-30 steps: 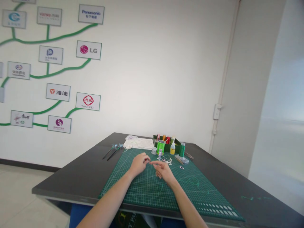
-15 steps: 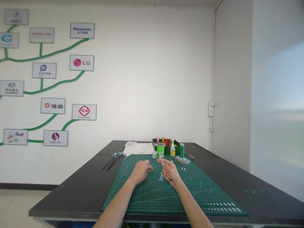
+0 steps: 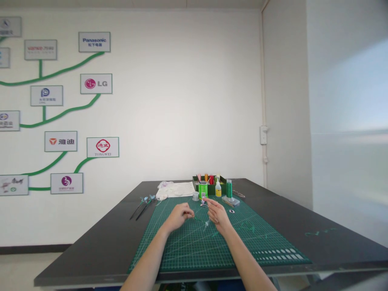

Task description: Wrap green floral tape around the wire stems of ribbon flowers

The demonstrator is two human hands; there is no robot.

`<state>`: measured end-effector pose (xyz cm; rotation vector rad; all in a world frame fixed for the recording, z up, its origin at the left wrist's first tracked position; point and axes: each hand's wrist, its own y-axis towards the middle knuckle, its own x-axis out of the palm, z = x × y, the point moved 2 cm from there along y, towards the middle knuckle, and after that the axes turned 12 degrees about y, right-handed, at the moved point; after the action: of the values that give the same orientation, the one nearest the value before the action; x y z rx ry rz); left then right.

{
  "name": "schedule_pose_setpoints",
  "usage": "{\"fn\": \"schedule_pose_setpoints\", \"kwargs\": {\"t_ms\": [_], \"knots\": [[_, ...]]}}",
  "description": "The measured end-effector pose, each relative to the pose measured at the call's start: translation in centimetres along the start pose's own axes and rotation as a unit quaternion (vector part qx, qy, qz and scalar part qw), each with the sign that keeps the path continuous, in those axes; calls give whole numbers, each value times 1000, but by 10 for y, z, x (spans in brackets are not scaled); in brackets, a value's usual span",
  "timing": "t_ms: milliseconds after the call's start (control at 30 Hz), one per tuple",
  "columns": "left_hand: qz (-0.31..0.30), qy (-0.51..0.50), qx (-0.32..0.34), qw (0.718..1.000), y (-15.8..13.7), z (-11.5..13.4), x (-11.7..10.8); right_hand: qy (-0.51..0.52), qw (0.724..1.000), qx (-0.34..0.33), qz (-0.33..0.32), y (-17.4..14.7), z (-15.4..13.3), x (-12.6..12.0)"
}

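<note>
My left hand [image 3: 179, 217] is closed in a pinch over the cutting mat, with a thin green thread [image 3: 195, 218] at its fingertips. To its right, my right hand [image 3: 219, 216] has the index finger stretched forward and the other fingers curled in. What the right fingers hold, if anything, is too small to make out. Just below and left of these fingers hangs or lies a small pale blue flower-like piece [image 3: 207, 224]; I cannot tell which. A small purple-and-white piece [image 3: 202, 203] shows just beyond the right fingertips.
Beneath both hands lies a green cutting mat [image 3: 194, 252] on a black table [image 3: 100, 242]. Behind stand a green can [image 3: 203, 188], a glue bottle [image 3: 218, 189], a green thread spool [image 3: 229, 188] and a box of spools [image 3: 223, 188]. Dark sticks with blue flowers [image 3: 145, 208] lie left. Thread scraps [image 3: 247, 226] lie right.
The head view has turned slightly right, so the scene sits further left. Both hands stay close together; the pale blue piece looks turned and blurred compared with before.
</note>
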<state>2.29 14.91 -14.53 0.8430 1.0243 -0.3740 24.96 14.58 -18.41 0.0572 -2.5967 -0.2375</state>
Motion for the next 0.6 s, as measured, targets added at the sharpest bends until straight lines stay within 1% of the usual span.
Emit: {"fn": "schedule_pose_setpoints", "kwargs": {"t_ms": [133,300,467,600], "knots": [[0,-58,1,998,2,-6,1,-17,1000,14,6,0,0,0],[18,-124,-18,992,6,-15,5,-65,996,60,-4,1,7,3],[52,-172,-63,982,8,-26,10,-139,985,102,-26,-1,16,8],[77,-187,-111,973,10,-35,12,-201,970,125,-53,-3,20,11]]}}
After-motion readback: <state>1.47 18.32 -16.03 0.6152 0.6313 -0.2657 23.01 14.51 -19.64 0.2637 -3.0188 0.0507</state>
